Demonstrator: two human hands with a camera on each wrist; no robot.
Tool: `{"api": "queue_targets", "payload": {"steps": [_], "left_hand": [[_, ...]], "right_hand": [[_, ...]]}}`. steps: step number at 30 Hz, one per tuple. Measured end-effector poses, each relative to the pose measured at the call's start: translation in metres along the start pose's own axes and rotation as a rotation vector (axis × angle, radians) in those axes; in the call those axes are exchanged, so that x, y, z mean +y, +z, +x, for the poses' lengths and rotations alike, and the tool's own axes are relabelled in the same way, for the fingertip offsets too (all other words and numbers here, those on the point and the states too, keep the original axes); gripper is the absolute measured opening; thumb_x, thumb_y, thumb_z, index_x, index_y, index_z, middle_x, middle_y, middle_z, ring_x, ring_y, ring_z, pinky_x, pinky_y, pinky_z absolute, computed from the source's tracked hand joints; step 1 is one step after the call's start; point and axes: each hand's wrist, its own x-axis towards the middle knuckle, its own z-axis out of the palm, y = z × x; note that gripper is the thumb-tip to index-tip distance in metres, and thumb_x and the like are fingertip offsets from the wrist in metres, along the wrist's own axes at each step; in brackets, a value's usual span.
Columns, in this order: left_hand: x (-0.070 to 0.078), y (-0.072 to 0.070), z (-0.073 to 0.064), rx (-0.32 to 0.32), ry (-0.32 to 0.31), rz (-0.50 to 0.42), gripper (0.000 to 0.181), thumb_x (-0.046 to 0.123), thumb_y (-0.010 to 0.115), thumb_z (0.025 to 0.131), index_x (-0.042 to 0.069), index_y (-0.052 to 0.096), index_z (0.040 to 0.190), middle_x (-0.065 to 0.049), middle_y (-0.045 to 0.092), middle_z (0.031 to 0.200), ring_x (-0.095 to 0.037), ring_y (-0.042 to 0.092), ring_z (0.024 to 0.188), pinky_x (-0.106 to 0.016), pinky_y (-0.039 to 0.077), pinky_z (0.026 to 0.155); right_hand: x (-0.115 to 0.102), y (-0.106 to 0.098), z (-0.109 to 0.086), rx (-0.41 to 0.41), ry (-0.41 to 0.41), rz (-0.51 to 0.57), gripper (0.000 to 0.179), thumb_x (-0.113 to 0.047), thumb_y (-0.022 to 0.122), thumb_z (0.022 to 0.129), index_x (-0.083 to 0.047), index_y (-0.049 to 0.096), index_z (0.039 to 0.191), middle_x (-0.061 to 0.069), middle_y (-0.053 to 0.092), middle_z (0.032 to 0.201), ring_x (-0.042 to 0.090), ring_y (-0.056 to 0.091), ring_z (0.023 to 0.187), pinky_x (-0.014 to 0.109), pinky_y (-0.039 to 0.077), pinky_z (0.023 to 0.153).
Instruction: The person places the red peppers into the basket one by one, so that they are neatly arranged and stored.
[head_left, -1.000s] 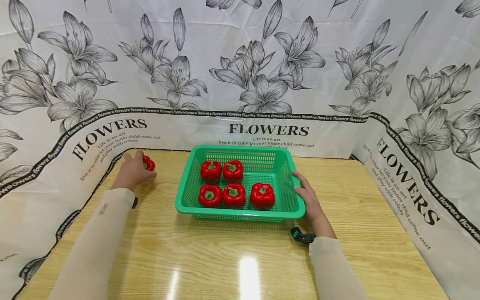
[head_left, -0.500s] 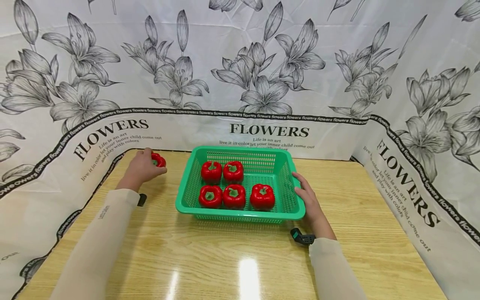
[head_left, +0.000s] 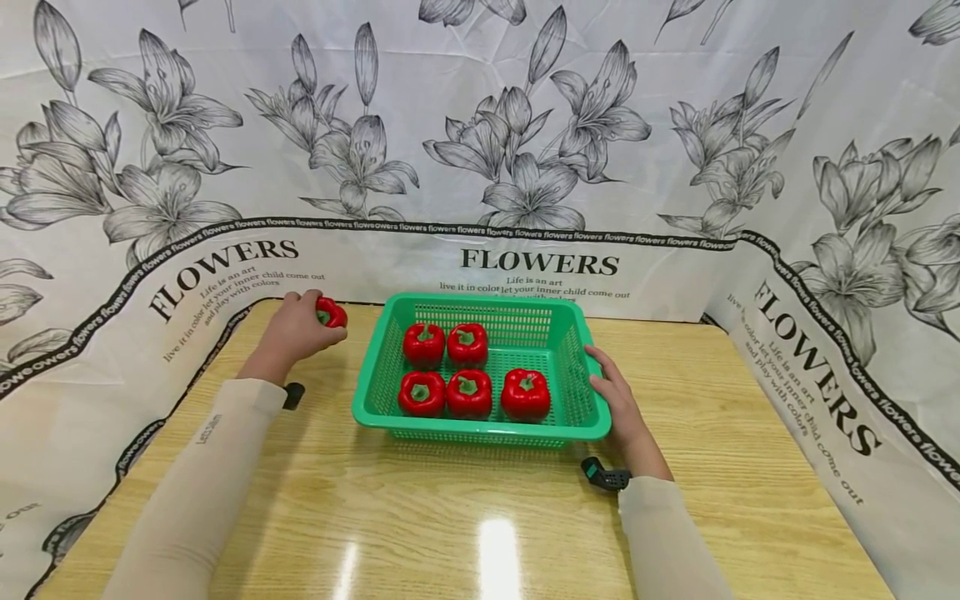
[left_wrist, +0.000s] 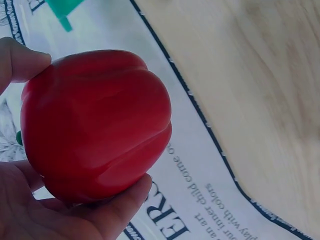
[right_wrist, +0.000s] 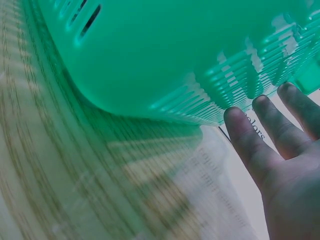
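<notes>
My left hand [head_left: 295, 330] grips a red bell pepper [head_left: 334, 313] left of the green basket [head_left: 483, 427]. In the left wrist view the pepper [left_wrist: 100, 125] is close up, thumb on one side and fingers on the other; its green stem is mostly hidden. My right hand [head_left: 622, 407] holds the basket's right rim, thumb and a fingertip over the edge. Seen from the right wrist, three fingers [right_wrist: 272, 125] reach along the outside of its slotted wall. Several red bell peppers [head_left: 467, 393] stand in the basket, most with green stems up.
A wooden table [head_left: 450, 517] carries the basket. Behind and at both sides hangs a white cloth [head_left: 375, 267] printed with grey lilies and lettering, its lower border meeting the table. Black wrist devices [head_left: 603, 475] show beneath both wrists.
My left hand has carried its pepper to the right, from near the cloth at far left towards the basket. The right hand, the basket and the peppers inside it stay put.
</notes>
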Motion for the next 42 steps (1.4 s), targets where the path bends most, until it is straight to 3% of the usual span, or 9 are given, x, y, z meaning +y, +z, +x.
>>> {"api": "queue_targets", "payload": {"steps": [21,25,42], "left_hand": [[0.044,-0.012,-0.009,0.051,0.071,-0.032,0.079,0.037,0.06,0.081,0.002,0.034,0.147,-0.028,0.036,0.134,-0.038,0.051,0.102,-0.051,0.051,0.084],[0.05,-0.015,-0.011,0.053,0.079,-0.042,0.078,0.036,0.059,0.08,0.003,0.035,0.146,-0.026,0.038,0.132,-0.036,0.051,0.1,-0.047,0.051,0.079],[0.085,-0.019,-0.015,0.006,0.135,-0.076,0.079,0.039,0.063,0.079,0.006,0.037,0.146,-0.019,0.044,0.125,-0.031,0.051,0.101,-0.042,0.052,0.077]], "right_hand": [[-0.003,0.0,-0.001,-0.001,-0.004,0.004,0.052,-0.029,0.034,0.102,-0.023,0.026,0.153,0.007,0.022,0.158,0.019,0.041,0.121,0.019,0.046,0.087],[-0.004,0.0,-0.001,-0.002,-0.004,0.002,0.052,-0.029,0.033,0.102,-0.023,0.026,0.153,0.006,0.023,0.158,0.02,0.041,0.121,0.019,0.046,0.087],[-0.003,-0.001,-0.001,-0.013,-0.023,0.009,0.051,-0.028,0.033,0.103,-0.022,0.026,0.153,0.007,0.023,0.157,0.016,0.044,0.118,0.019,0.047,0.087]]}}
